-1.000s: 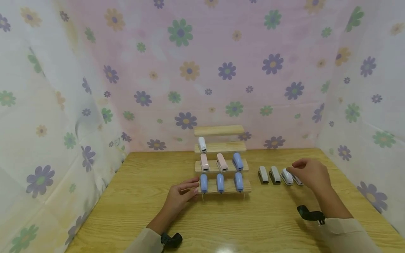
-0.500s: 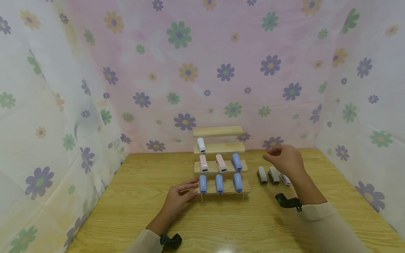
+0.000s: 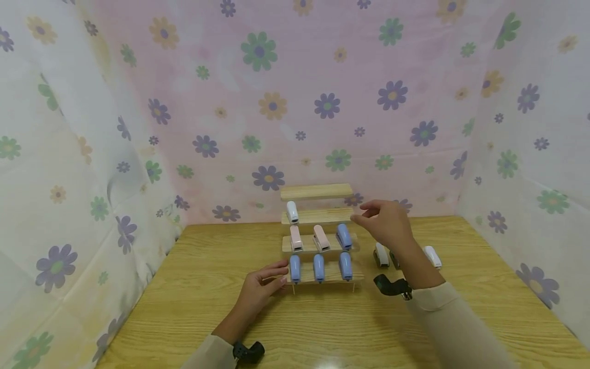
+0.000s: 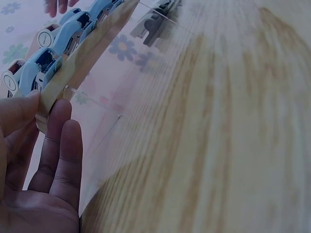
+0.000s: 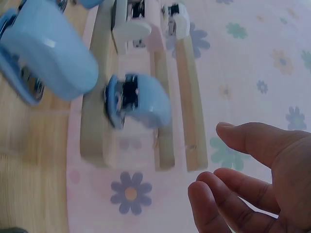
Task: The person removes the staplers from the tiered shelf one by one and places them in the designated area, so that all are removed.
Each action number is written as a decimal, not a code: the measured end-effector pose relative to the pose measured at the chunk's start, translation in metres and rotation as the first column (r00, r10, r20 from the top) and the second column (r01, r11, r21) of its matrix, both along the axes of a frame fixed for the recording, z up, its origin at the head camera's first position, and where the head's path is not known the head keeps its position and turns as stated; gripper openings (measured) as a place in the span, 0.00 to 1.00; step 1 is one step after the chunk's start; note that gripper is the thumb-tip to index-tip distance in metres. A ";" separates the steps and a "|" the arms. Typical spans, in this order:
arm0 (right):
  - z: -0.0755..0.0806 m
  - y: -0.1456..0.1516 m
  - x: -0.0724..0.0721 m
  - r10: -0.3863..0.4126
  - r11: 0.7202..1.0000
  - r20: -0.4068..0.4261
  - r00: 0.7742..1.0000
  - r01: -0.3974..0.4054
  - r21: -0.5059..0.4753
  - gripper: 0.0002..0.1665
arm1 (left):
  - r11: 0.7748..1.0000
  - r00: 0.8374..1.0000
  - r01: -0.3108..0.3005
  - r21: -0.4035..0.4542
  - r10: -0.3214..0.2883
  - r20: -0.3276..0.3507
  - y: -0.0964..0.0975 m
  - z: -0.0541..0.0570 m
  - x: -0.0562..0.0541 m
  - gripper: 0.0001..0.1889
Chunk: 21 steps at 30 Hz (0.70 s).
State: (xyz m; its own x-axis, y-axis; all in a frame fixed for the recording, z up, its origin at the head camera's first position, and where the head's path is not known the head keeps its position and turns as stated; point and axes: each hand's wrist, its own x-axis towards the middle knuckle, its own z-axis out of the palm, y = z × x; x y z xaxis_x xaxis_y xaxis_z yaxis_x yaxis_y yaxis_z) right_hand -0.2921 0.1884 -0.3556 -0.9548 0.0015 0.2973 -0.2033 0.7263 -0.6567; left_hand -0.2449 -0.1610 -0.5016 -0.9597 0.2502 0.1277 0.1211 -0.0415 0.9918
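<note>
A wooden tiered display rack (image 3: 318,192) stands on the table with mini staplers on its lower tiers. The bottom tier bears three blue staplers (image 3: 319,267); above them are two pink staplers (image 3: 321,238) and a blue stapler (image 3: 343,236). One white stapler (image 3: 292,212) sits at the left of the third tier. My left hand (image 3: 264,285) pinches the bottom board's left end, thumb above and fingers below. By the third tier's right end is my right hand (image 3: 386,224). In the right wrist view its thumb (image 5: 243,137) and fingers stand apart, nothing between them.
Right of the rack, a pale grey stapler (image 3: 381,255) and a white stapler (image 3: 432,257) lie on the wooden table (image 3: 221,246); my right forearm hides part of that row. Flower-print cloth (image 3: 207,92) closes in the back and both sides.
My right hand has moved left from the row of staplers on the table to the rack's right side. My left hand keeps its place on the rack.
</note>
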 end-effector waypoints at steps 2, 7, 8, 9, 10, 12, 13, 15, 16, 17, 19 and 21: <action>0.001 -0.008 -0.001 0.012 1.000 -0.015 1.000 -0.012 -0.003 0.30 | 1.000 1.000 -0.001 -0.003 0.001 -0.005 0.000 0.000 0.000 0.18; 0.006 -0.026 -0.001 0.043 0.999 -0.009 0.999 -0.043 -0.022 0.31 | 1.000 1.000 -0.008 -0.008 0.008 -0.006 0.000 -0.001 0.000 0.18; 0.006 -0.030 -0.001 0.049 0.998 -0.003 0.999 -0.049 -0.029 0.31 | 1.000 1.000 -0.008 -0.007 0.008 -0.007 0.000 -0.001 0.000 0.18; 0.007 -0.033 -0.002 0.055 0.998 0.000 0.998 -0.055 -0.032 0.31 | 1.000 1.000 -0.008 -0.005 0.008 -0.002 0.000 -0.001 0.000 0.18; 0.007 -0.037 -0.002 0.059 0.998 -0.001 0.998 -0.059 -0.031 0.31 | 1.000 1.000 -0.007 -0.005 0.007 -0.002 0.000 -0.002 -0.001 0.18; 0.007 -0.044 -0.004 0.063 0.997 0.002 0.998 -0.063 -0.038 0.31 | 1.000 1.000 -0.005 -0.002 0.005 0.001 0.000 -0.002 -0.001 0.18; 0.006 -0.047 -0.005 0.066 0.997 0.000 0.998 -0.066 -0.039 0.31 | 1.000 1.000 -0.002 -0.002 0.002 -0.001 0.000 -0.002 -0.001 0.18; 0.005 -0.053 -0.006 0.068 0.997 -0.001 0.998 -0.068 -0.036 0.31 | 1.000 1.000 -0.001 -0.003 0.001 0.002 -0.001 -0.002 -0.001 0.18; 0.004 -0.056 -0.007 0.072 0.997 0.000 0.997 -0.072 -0.036 0.32 | 1.000 1.000 -0.002 -0.001 0.002 0.002 -0.001 -0.002 -0.001 0.18; 0.003 -0.059 -0.007 0.076 0.996 0.002 0.997 -0.076 -0.036 0.32 | 1.000 1.000 -0.002 -0.001 0.002 0.003 -0.001 -0.002 -0.001 0.18; 0.003 -0.066 -0.008 0.079 0.997 0.008 0.997 -0.078 -0.027 0.32 | 1.000 1.000 -0.004 -0.001 0.004 0.006 0.000 -0.002 -0.001 0.18; 0.004 -0.072 -0.009 0.080 0.997 0.013 0.997 -0.080 -0.015 0.33 | 1.000 1.000 -0.004 -0.001 0.004 0.006 0.000 -0.002 -0.001 0.17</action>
